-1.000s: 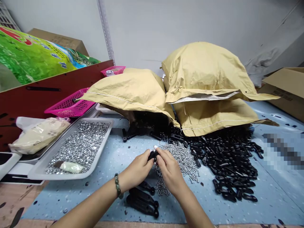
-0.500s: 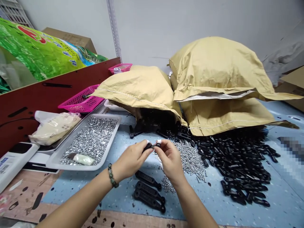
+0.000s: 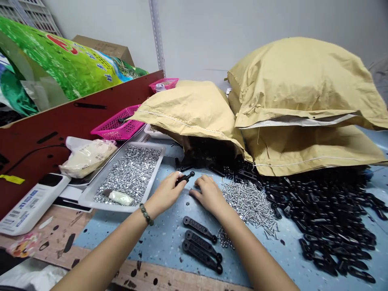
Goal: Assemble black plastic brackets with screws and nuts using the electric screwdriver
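My left hand (image 3: 168, 192), with a beaded bracelet on its wrist, pinches a black plastic arm (image 3: 188, 177) whose round end points right. A short gap separates it from my right hand (image 3: 209, 195), which rests low over the blue mat with thumb and fingers apart and nothing visible in them. Beside the right hand lies a heap of silver screws (image 3: 250, 204). Small nuts (image 3: 224, 239) are partly covered by my right forearm. Several black arms (image 3: 201, 254) lie side by side nearer to me.
At left is a white tray (image 3: 163, 155) of small metal pieces with a scoop. Paper sacks (image 3: 194, 105) stand behind, one open toward me. A large pile of black parts (image 3: 330, 222) spreads at right. A pink basket (image 3: 127, 131) and a white device (image 3: 33, 206) are further left.
My hands were together at the black part. They have moved apart, and only the left hand holds it now. The view has shifted slightly left.
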`<state>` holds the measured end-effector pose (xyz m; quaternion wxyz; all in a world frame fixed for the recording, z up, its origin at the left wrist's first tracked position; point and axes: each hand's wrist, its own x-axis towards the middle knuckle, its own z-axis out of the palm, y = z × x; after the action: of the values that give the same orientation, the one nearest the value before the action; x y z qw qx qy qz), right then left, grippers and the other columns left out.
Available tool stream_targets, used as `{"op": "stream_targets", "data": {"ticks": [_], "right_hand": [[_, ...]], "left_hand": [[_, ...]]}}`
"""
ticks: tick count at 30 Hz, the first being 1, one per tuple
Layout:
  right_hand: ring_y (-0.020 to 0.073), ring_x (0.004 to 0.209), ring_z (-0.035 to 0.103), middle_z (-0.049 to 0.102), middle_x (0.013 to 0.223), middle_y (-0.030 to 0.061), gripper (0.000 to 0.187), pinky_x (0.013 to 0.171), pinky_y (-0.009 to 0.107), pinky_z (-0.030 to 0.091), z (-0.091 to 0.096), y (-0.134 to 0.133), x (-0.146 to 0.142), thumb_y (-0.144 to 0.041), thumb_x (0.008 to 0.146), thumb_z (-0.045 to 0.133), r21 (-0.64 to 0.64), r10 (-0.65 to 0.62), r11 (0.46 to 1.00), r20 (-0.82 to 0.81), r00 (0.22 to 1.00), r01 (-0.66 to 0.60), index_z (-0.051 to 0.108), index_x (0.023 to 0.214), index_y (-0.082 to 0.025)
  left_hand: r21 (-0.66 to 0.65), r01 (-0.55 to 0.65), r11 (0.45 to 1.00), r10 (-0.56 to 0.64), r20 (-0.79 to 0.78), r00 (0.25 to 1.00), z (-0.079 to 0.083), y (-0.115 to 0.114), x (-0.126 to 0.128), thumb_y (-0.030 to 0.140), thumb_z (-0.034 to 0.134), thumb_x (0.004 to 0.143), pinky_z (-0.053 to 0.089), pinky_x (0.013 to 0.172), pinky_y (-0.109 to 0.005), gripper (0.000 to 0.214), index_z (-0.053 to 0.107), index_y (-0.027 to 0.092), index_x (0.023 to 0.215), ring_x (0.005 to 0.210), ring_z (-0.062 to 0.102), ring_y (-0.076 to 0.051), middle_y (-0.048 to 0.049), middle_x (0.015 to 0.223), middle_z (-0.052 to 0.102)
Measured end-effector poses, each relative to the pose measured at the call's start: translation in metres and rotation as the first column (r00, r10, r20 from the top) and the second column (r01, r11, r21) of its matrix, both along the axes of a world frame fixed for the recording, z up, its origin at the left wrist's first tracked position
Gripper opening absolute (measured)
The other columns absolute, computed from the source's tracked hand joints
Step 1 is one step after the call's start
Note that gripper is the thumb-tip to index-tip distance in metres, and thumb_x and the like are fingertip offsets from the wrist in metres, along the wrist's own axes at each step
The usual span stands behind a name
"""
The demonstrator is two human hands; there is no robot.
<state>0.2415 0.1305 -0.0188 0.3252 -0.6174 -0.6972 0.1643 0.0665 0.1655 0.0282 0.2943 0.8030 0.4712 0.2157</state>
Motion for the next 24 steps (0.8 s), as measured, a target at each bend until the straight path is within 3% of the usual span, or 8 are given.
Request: {"op": "stream_targets", "data": {"ticks": [4,9,16,24], "right_hand": [[0.0234,0.099,0.055,0.061,0.106,0.01,0.027,0.088,0.04,0.045,0.002,-0.017,0.019,-0.02,0.086,0.059,0.037,-0.009,0.999,0.077,0.997,0.006,0.056,0.113,-0.015],[0.0224,0.093,0.057,0.065,0.099,0.0067,0.022,0.086,0.037,0.047,-0.01,-0.022,0.014,-0.012,0.085,0.059,0.036,0.074,0.996,0.183,0.98,-0.082,0.064,0.106,-0.019],[0.0251,0.088,0.057,0.065,0.094,0.0087,0.02,0.082,0.04,0.047,-0.011,-0.017,0.007,-0.013,0.086,0.058,0.048,0.055,0.996,0.274,0.96,-0.071,0.066,0.104,-0.017],[0.0221,0.089,0.058,0.065,0.094,0.0063,0.02,0.082,0.035,0.046,-0.009,-0.033,0.006,-0.013,0.085,0.061,0.025,0.092,0.994,0.333,0.938,-0.107,0.065,0.104,-0.018]], "left_hand": [[0.033,0.148,0.988,-0.147,-0.033,0.989,-0.024,0.011,0.009,0.021,0.052,0.087,0.042,0.088,-0.035,0.017,0.063,0.018,0.099,0.096,0.055,-0.022,-0.0054,0.095,0.06],[0.044,0.266,0.963,-0.26,-0.108,0.96,-0.042,0.014,0.011,0.016,0.051,0.088,0.04,0.089,-0.036,0.023,0.066,0.02,0.105,0.097,0.051,-0.023,-0.0063,0.096,0.059],[0.017,0.268,0.963,-0.261,-0.18,0.948,-0.043,0.018,0.008,0.018,0.04,0.094,0.037,0.091,-0.039,0.033,0.061,0.025,0.118,0.101,0.048,-0.023,-0.006,0.1,0.056],[-0.076,0.308,0.948,-0.316,-0.182,0.931,-0.036,0.01,0.004,0.021,0.046,0.092,0.037,0.092,-0.036,0.028,0.064,0.028,0.113,0.102,0.051,-0.022,-0.0036,0.099,0.059]]}}
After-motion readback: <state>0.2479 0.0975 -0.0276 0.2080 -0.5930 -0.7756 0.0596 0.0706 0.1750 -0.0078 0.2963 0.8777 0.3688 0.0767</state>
